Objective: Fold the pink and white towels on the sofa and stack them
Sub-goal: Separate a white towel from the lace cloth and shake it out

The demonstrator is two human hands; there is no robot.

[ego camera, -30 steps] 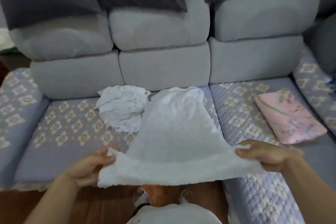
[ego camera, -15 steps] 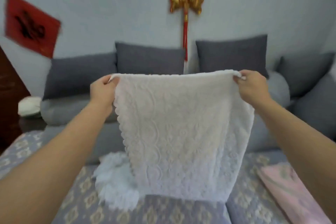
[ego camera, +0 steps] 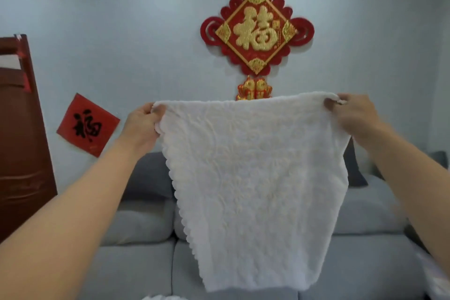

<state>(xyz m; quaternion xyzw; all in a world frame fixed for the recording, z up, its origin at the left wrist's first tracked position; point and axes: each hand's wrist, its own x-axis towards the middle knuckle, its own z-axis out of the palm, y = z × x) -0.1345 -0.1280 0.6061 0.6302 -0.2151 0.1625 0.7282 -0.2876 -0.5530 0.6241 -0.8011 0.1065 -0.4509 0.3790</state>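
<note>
A white embossed towel (ego camera: 253,182) with a scalloped left edge hangs in the air in front of the sofa, held up by its two top corners. My left hand (ego camera: 142,124) pinches the upper left corner. My right hand (ego camera: 350,117) pinches the upper right corner. Both arms are stretched forward and up. A sliver of another white towel (ego camera: 163,297) shows at the bottom edge. The pink towel is out of view.
The grey sofa (ego camera: 136,268) with dark back cushions (ego camera: 148,175) fills the lower part behind the towel. A red and gold knot ornament (ego camera: 257,31) and a red paper square (ego camera: 88,124) hang on the wall. A dark wooden door (ego camera: 19,143) stands at the left.
I have lifted the white towel from the sofa seat up to head height, and my view has tilted up toward the wall. The seat and pink towel have dropped out of view.
</note>
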